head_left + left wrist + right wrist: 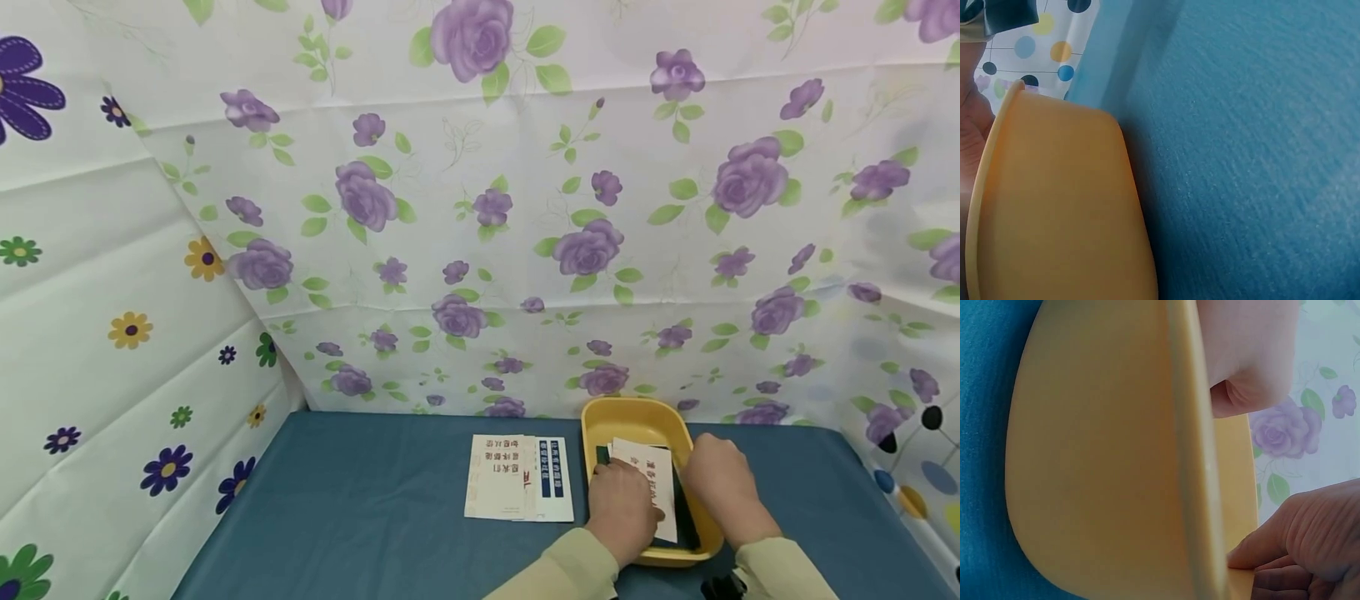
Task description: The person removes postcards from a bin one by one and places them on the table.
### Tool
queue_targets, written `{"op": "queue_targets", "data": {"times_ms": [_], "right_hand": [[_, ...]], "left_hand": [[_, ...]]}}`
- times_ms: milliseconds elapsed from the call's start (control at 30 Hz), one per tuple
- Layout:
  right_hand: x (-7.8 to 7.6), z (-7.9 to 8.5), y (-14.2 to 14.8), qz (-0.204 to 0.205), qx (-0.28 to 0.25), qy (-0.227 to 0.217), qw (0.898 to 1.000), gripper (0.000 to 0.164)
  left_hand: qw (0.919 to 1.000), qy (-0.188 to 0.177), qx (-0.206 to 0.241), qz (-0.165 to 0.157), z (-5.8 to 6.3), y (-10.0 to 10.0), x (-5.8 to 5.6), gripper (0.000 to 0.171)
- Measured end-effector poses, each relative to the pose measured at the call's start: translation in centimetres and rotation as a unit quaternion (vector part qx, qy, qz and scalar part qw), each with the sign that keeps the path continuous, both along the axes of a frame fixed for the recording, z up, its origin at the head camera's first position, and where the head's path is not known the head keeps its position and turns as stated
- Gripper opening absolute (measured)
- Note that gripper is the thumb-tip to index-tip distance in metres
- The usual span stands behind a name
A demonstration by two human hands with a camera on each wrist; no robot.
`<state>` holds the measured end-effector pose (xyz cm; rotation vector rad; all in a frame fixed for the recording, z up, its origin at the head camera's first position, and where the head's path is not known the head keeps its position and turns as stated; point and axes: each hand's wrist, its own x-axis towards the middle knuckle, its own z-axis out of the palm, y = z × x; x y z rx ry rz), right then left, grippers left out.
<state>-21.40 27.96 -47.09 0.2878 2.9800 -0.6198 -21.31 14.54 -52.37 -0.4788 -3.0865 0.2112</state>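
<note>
A yellow plastic basin (637, 406) stands at the right of the blue table and fills much of both wrist views. In it lies a white card (660, 475) with red print, over a dark green sheet (685, 517). My left hand (622, 508) reaches over the near left rim and grips the card, thumb on its face and other fingers curled at its left side, partly hidden. At the right rim, my right hand (723, 483) pinches the basin wall; the right wrist view shows its thumb (1260, 547) against the rim.
Left of the basin, overlapping printed cards (495, 479) lie flat, one with blue text panels (551, 471). A flowered cloth (480, 250) hangs behind the blue table (360, 500), and another flowered cloth (150, 333) covers the left side. A black object (723, 586) sits at my right cuff.
</note>
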Motion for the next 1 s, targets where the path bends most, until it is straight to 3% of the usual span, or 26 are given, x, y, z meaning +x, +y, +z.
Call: {"op": "queue_targets", "data": {"times_ms": [133, 333, 533, 633, 800, 900, 1000], "right_hand": [[-0.1, 0.0, 0.0, 0.001, 0.001, -0.002, 1.000, 0.016], [-0.2, -0.2, 0.0, 0.003, 0.002, -0.003, 1.000, 0.019], [-0.2, -0.2, 0.0, 0.005, 0.008, 0.000, 1.000, 0.018], [-0.1, -0.2, -0.1, 0.003, 0.005, 0.001, 1.000, 0.018], [-0.2, -0.2, -0.1, 0.001, 0.006, 0.002, 1.000, 0.016], [-0.2, -0.2, -0.1, -0.001, 0.010, 0.003, 1.000, 0.015], [-0.3, -0.2, -0.2, -0.002, 0.009, 0.001, 1.000, 0.016]], "left_hand": [[0.9999, 0.009, 0.011, 0.002, 0.1, -0.1, 0.1, 0.077], [0.9996, 0.015, 0.009, 0.023, 0.3, -0.1, 0.0, 0.090], [0.9967, 0.012, 0.054, 0.059, 0.7, 0.1, -0.3, 0.109], [0.9957, 0.017, 0.071, 0.057, 1.2, -0.2, -0.2, 0.108], [0.9875, 0.026, 0.151, 0.039, 1.9, -1.0, 0.0, 0.068], [0.9709, 0.015, 0.238, 0.021, 2.4, -1.7, 0.2, 0.031], [0.9497, -0.007, 0.313, 0.006, 2.8, -2.4, 0.4, 0.008]]}}
